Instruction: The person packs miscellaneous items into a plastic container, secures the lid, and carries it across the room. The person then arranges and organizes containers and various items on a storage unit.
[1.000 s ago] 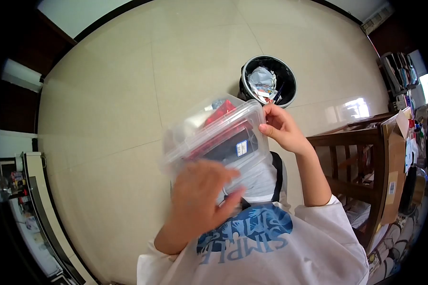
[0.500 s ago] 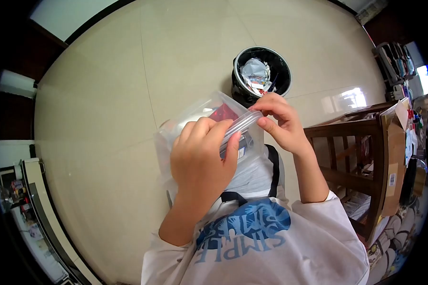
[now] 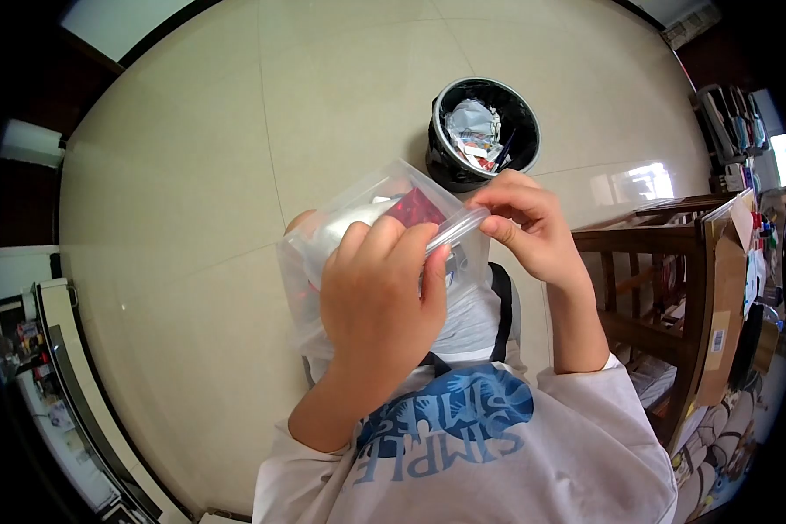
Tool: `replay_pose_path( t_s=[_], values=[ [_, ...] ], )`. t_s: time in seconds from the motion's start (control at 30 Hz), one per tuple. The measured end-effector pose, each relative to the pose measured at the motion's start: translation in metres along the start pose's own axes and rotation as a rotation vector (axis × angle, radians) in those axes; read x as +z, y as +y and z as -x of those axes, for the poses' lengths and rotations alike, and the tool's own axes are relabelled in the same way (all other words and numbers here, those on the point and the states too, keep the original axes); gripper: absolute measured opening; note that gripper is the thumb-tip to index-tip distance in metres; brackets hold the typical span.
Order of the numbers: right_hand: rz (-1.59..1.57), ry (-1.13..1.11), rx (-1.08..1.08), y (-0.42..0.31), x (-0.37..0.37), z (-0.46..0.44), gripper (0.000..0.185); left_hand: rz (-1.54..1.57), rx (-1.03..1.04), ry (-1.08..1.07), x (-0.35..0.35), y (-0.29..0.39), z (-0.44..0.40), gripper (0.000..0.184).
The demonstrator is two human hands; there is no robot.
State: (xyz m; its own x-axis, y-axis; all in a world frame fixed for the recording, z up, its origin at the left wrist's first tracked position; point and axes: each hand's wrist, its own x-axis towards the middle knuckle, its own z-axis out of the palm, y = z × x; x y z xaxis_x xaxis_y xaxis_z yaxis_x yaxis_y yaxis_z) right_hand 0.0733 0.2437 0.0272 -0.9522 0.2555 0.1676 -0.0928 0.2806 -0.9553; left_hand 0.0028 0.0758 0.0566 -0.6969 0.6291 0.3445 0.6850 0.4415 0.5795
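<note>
A clear plastic box (image 3: 299,288) rests on the person's lap, tilted. Through its wall show a red item (image 3: 413,208) and a white item (image 3: 349,225). My left hand (image 3: 382,284) lies over the front of the box, its fingers and thumb closed on the rim of the lid (image 3: 457,229). At the lid's right corner, my right hand (image 3: 533,229) pinches the same rim between thumb and fingers. Much of the box and its contents is hidden behind my left hand.
A black bin (image 3: 483,131) with a bag and rubbish inside stands on the tiled floor beyond the box. To the right is a dark wooden frame (image 3: 646,336) beside a cardboard sheet (image 3: 727,306). A cabinet (image 3: 87,384) stands at the far left.
My left hand has moved up from below the box onto the lid's rim and closed on it. The box has turned and tilted, and my right hand has stayed at the lid's corner.
</note>
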Motion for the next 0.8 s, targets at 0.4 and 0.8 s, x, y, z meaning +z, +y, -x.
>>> replay_pose_path(
  t_s=[0.4,0.8],
  values=[
    [-0.118,-0.01,0.011,0.017,0.006,-0.004,0.025,-0.058,0.018,0.06,0.005,-0.01,-0.006,0.011],
    [-0.125,0.293,0.213,0.049,0.048,0.008,0.026,-0.139,-0.041,0.051,0.0,-0.055,-0.045,0.02]
  ],
)
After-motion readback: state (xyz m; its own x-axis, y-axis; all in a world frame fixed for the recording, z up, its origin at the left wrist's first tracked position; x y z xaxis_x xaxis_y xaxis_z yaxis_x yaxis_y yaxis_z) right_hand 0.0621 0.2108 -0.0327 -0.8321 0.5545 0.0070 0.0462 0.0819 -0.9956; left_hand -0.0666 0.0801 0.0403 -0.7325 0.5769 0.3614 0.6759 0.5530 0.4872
